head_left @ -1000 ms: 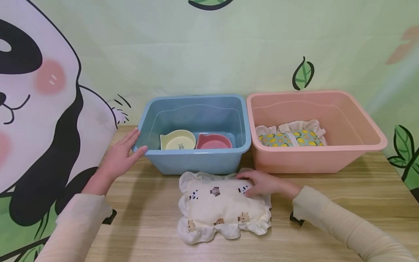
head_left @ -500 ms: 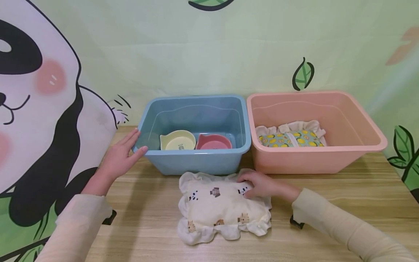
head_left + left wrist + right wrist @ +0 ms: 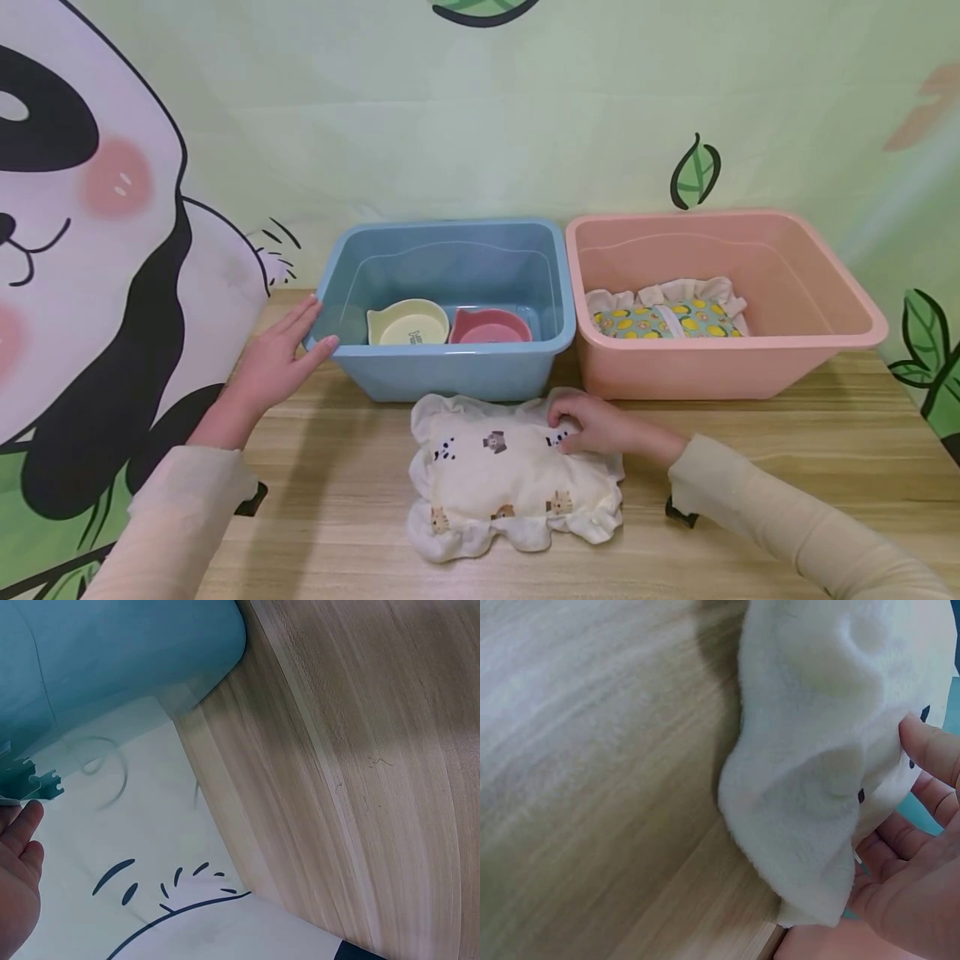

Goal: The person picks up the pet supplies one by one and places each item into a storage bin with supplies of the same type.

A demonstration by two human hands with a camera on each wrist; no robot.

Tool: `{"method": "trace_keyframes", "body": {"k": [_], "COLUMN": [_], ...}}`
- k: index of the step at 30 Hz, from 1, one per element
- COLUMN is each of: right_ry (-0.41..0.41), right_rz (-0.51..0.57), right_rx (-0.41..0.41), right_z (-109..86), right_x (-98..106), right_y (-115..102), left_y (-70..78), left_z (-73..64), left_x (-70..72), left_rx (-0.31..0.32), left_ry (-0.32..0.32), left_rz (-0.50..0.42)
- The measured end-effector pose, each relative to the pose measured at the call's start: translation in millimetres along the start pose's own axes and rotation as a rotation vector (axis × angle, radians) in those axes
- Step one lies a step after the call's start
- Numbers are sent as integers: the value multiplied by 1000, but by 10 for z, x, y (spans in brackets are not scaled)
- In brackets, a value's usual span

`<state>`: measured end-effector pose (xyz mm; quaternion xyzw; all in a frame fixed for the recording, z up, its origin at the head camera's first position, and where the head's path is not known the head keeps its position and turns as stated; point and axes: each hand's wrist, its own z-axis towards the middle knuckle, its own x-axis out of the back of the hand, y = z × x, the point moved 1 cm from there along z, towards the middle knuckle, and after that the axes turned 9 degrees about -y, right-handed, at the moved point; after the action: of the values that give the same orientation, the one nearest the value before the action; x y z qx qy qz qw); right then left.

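Observation:
A small cream pillow [image 3: 495,475] with printed animals and a white ruffled edge lies on the wooden table, in front of two bins. My right hand [image 3: 596,425] grips its far right corner. In the right wrist view the thumb [image 3: 930,746] presses on the cloth and the other fingers curl at its edge. My left hand [image 3: 279,358] rests against the left front corner of the blue bin [image 3: 450,371], fingers extended. Only part of that hand shows in the left wrist view, its fingertips touching beneath the bin's rim.
Inside the blue bin sit a cream cat-shaped bowl [image 3: 408,321] and a pink one [image 3: 491,325]. A pink bin [image 3: 690,367] stands close on its right, holding a lemon-print ruffled pillow [image 3: 697,318]. Behind both is a green backdrop [image 3: 480,125] with a printed panda.
The right hand has shifted very slightly to the right along the pillow's corner. The left hand, bins and bowls look the same.

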<state>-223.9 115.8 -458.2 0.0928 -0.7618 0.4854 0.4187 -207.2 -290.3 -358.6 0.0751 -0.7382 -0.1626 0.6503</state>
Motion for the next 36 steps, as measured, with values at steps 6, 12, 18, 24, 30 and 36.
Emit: {"method": "trace_keyframes", "body": {"k": [6,12,18,24,30,36], "right_ry": [32,35,-9,-99,-194,-198], "right_rz": [-36,4,64,90,158,112], "right_rx": [44,28,-14,-59,-112,-109], "right_z": [8,3,-19,-86,-131,-119], "right_x": [-24,-29,-7,45,69,61], "right_y": [17,44,70,85,95,77], "left_y": [-1,5,7,4,-2,-3], "left_z": [2,0,-4,-3,-1,-1], "left_x": [2,4,7,0,-3,2], "left_rx": [4,1,-1,1,-1,8], "left_ry": [-4,-5,-8,-3,-6,-16], "left_rz": [2,1,-1,-3,-7,-11]}}
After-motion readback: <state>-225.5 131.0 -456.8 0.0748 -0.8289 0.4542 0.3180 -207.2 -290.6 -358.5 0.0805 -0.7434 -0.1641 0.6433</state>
